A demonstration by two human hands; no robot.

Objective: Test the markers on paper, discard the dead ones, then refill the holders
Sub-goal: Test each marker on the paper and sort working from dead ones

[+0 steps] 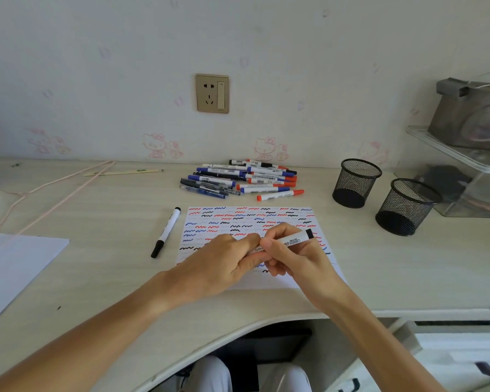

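Fig.: both hands over the paper (249, 222), which lies near the tabletop's front edge, centre; it is nearly filled w/ red, blue & black squiggles, so testing looks well advanced. Right hand (292, 258) grips a black-ended marker (294, 239), fingers curled round the barrel, black end pointing to the right; left hand (224, 264) pinches the marker's other end, which is hidden; cap on or off, can't tell, prob. capping or uncapping. One black marker (167, 231) lies alone just left of the paper, apart from the rest; whether it's a reject or a keeper can't be judged. Pile (239, 179) of red, blue & black markers sits behind the paper toward the tabletop's back edge; tested or untested, not visible. Two mesh holders (356, 183) (407, 206) stand toward the right edge, both apparently w/o markers inside; refill not yet started. No bin in view, so no sign of discarding. Judgement: still in the test stage; sorting out dead ones & refilling both holders remain.
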